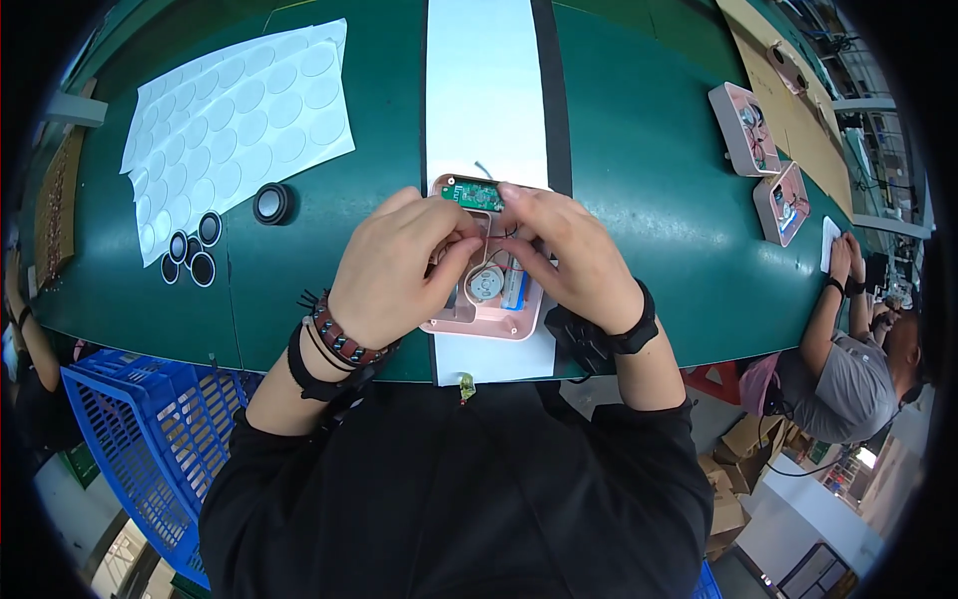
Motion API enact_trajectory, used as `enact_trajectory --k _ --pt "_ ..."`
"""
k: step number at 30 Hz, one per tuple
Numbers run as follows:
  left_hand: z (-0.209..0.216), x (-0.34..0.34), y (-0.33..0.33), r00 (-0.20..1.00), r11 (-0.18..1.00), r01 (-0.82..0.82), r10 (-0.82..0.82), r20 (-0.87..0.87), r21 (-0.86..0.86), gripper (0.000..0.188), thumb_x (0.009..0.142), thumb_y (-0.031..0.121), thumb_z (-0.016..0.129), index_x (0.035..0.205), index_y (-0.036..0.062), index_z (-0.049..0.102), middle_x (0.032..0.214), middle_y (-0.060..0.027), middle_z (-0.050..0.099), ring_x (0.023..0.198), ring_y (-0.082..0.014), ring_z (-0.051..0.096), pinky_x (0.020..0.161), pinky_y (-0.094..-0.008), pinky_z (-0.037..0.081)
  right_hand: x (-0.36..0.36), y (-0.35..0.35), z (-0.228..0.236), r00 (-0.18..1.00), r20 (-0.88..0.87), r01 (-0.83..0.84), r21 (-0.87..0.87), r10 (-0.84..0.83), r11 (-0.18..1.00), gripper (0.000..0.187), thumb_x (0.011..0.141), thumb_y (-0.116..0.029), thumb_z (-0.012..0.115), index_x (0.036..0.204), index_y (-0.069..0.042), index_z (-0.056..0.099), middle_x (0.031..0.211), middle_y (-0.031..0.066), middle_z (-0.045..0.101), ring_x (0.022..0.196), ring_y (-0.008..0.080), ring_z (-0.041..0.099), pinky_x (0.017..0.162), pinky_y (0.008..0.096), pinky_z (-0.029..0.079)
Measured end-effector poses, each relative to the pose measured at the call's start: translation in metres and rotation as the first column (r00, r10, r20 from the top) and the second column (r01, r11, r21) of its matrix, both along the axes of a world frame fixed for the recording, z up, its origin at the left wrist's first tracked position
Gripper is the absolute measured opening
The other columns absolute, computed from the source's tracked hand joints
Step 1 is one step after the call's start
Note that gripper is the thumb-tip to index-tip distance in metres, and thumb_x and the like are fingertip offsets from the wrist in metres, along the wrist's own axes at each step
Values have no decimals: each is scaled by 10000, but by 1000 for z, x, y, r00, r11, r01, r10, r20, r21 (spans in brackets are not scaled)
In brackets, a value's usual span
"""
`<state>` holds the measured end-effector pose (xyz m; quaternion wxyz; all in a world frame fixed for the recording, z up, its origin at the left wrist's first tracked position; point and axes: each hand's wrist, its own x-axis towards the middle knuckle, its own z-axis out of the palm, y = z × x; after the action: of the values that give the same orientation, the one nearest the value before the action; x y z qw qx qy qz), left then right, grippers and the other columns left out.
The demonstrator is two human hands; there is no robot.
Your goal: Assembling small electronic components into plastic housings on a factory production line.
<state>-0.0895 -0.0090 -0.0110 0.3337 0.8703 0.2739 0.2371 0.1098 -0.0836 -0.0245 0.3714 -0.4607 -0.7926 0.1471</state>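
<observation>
A pink plastic housing (464, 324) lies with its inside facing up, right in front of me. In it are a green circuit board (474, 193) at the far end, a round silver speaker-like part (486, 284) and a blue battery pack (515, 291). My left hand (394, 265) is closed over the housing's left side, pinching thin red and black wires (504, 236) between thumb and fingertips. My right hand (574, 250) closes on the same wires from the other side, its index finger beside the board. The fingers partly hide the wire ends.
A white strip (486, 90) runs under the housing. On the left lie a sheet of round stickers (249, 110), a black round part (272, 204) and several black rings (203, 270). Two pink housings (743, 130) stand at right, near another person (848, 379). A blue crate (150, 419) is lower left.
</observation>
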Motion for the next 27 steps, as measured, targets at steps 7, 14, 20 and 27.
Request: enact_trajectory --k 7,14,20,27 --pt "-3 3 -3 1000 999 12 -13 14 47 76 802 89 664 821 63 596 738 -52 602 710 -252 549 632 -353 447 -3 -9 15 958 -251 114 -114 -140 987 310 805 63 657 1091 -8 561 1036 116 553 765 146 598 669 261 492" --pt "-4 4 -3 1000 999 0 0 20 45 79 799 78 661 813 60 585 744 -52 601 707 -258 545 635 -355 448 -15 -7 18 959 -168 187 -238 -230 953 97 819 52 649 870 24 570 1009 102 528 718 127 569 621 243 492" --pt "-2 4 -2 999 1000 6 -7 33 25 74 804 77 654 815 57 584 743 -55 599 704 -262 542 639 -359 448 -18 -6 13 956 -112 241 -225 -271 944 103 814 52 657 872 33 573 988 98 533 680 119 574 567 234 488" --pt "-1 4 -3 999 1000 0 0 38 22 75 803 71 654 813 61 580 736 -51 598 702 -258 540 631 -360 442 -21 -6 12 953 -87 271 -193 -292 943 163 765 45 711 873 16 592 981 85 547 668 121 584 547 238 476"
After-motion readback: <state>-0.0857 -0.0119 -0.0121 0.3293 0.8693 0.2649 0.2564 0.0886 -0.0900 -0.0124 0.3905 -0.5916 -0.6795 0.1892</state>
